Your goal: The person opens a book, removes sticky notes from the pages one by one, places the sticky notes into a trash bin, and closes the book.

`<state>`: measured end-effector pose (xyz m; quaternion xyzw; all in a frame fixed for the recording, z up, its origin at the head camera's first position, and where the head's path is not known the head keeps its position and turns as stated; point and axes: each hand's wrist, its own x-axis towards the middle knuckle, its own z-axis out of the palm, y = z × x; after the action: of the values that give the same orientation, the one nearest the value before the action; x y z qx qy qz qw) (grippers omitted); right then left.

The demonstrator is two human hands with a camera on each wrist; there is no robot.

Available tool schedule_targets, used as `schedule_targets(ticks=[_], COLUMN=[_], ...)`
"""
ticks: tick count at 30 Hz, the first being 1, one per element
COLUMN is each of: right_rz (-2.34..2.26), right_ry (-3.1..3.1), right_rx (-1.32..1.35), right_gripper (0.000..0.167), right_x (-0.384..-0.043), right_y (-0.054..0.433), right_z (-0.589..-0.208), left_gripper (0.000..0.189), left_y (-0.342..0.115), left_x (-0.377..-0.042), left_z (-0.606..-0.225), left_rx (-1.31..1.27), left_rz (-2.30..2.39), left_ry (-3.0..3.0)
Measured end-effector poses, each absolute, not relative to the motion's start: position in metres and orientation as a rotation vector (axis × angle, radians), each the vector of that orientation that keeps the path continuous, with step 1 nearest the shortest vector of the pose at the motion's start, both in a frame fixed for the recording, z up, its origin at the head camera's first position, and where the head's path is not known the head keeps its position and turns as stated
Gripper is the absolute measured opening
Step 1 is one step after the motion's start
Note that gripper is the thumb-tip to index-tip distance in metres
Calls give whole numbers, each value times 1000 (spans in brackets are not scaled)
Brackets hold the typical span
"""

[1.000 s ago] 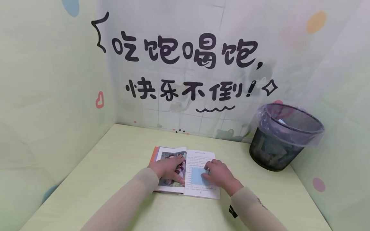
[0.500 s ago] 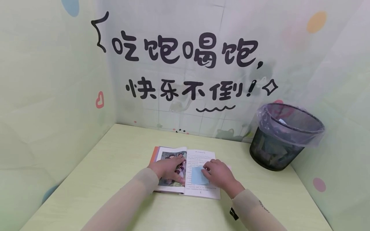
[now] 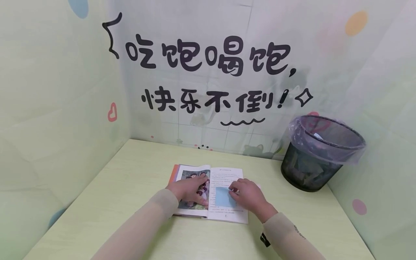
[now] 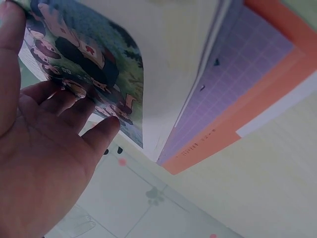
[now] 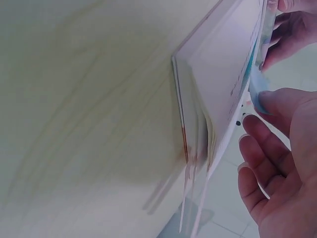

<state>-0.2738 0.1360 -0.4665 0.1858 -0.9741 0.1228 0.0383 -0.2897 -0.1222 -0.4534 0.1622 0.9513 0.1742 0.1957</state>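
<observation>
An open book lies on the table, with a colour illustration on its left page and printed text on its right. My left hand rests on the illustrated page, fingers spread and thumb near the fold. On the text page is a square light-blue sticky note. My right hand pinches this note by its right side, thumb and fingertips bent together. Seen from the right wrist, the blue note bends away from the page at the thumb, while the other fingers curl loosely.
At the back right of the table stands a black mesh waste bin with a purplish liner. Lettered wall sheets enclose the back and sides. Thin pinkish strips stick out of the book's page edge. An orange-and-purple cover shows under the left pages.
My right hand has shifted slightly right, and the sticky note's right side has come up from the page with its fingertips. The left hand stays still on the illustration.
</observation>
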Motion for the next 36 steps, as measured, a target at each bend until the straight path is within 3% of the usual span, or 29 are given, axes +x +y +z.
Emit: schedule_targets(ticks=[23, 36], right_rz=[338, 318], right_ry=[-2892, -2847], right_rx=[706, 558], right_gripper=[8, 19], right_x=[-280, -311], right_y=[168, 238], right_z=[-429, -337], left_gripper=[111, 111], left_y=[-123, -123], left_x=[-289, -287], left_z=[-455, -454], left_rx=[434, 466], left_rz=[490, 491], left_ry=[2662, 2669])
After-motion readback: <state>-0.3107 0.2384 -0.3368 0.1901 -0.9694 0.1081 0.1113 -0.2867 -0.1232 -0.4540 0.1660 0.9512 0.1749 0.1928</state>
